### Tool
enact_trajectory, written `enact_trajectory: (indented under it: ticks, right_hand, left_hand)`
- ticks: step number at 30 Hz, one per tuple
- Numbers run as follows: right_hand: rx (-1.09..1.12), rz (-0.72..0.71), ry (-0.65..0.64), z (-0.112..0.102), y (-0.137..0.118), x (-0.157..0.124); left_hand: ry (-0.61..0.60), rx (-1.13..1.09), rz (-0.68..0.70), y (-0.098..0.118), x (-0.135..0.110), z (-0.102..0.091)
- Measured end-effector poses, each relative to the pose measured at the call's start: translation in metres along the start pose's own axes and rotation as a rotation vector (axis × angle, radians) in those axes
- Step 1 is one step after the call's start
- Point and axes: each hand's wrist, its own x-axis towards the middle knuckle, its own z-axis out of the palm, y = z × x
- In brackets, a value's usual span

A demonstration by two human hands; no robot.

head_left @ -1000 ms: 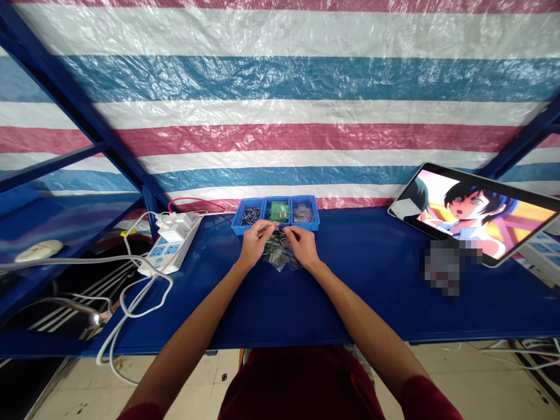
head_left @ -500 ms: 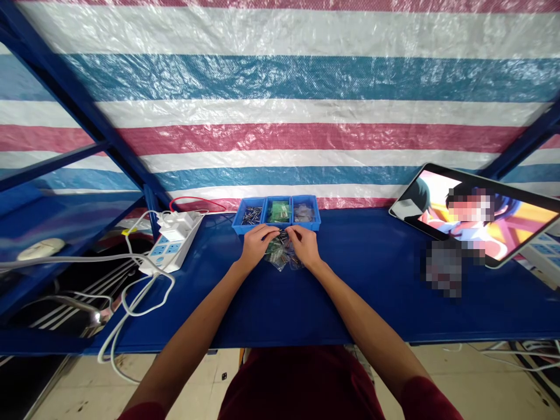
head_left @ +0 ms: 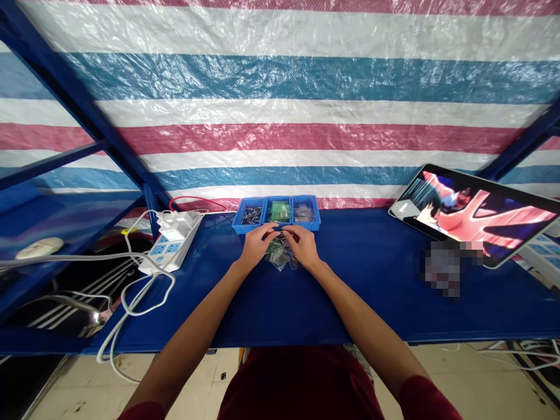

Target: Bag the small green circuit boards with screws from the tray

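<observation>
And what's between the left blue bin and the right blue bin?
The middle blue bin, with green stuff inside, sits between the left blue bin and the right blue bin, as the head view shows.

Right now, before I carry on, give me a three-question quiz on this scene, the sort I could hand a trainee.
1. How many blue bins stand in a row just beyond the hands?
2. True or false: the green items sit in the left bin.
3. Which lie on the table between the left hand and the right hand?
a) Power strips
b) Clear packets
c) Computer mice

Key:
1. Three.
2. False; they sit in the middle bin.
3. b.
</observation>
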Motion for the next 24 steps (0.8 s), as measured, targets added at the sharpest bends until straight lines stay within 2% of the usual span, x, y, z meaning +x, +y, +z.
enact_trajectory:
  ticks: [7, 10, 24]
  right_hand:
    - [-0.01, -0.027, -0.026, -0.0005, -0.0006, 0.0004]
    - [0.012, -0.013, 0.0, -0.0005, 0.0005, 0.0005]
    - [-0.044, -0.007, 0.002, -0.0003, 0.0051, 0.0011]
  left_hand:
    - [0.004, -0.023, -0.038, 0.0042, 0.0003, -0.001]
    - [0.003, -0.023, -0.051, 0.0058, 0.0014, -0.0011]
    - [0.051, 0.097, 0.017, 0.0071, 0.0012, -0.0006]
